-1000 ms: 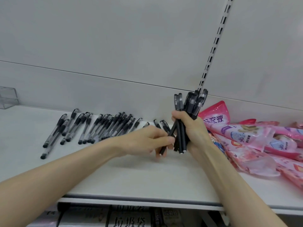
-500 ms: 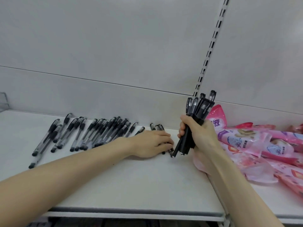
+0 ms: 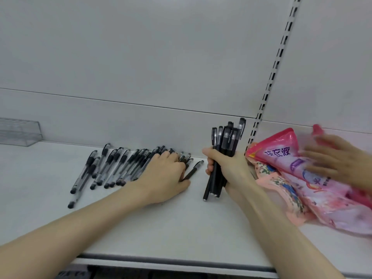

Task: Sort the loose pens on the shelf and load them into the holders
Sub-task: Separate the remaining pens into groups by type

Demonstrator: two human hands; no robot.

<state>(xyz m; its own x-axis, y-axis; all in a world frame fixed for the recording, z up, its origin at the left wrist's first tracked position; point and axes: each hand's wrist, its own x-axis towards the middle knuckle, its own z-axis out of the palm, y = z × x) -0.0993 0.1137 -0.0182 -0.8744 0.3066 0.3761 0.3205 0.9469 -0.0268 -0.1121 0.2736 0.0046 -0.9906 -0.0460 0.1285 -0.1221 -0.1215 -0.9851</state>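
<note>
On the white shelf (image 3: 141,228), the left hand (image 3: 167,174) has gone back down. A moment ago it was up by the bunch. Now it lies palm down on the right end of the row of loose pens (image 3: 120,166). Its fingers bend over one black pen (image 3: 194,170) that sticks out beside them. I cannot tell if they have hold of it yet.

The right hand (image 3: 229,170) has not let go. Its fingers are wrapped tight round a bunch of black pens (image 3: 227,137), held standing up with the tips near the shelf. So one more pen has likely joined the bunch, and the next one is being picked.

Many see-through pens are not sorted yet. The clear holder (image 3: 20,130) sits far off at the left by the back wall.

Something is new: another person's hand (image 3: 338,160), blurry, has come in on the right and lies on the pink bags (image 3: 281,158).
</note>
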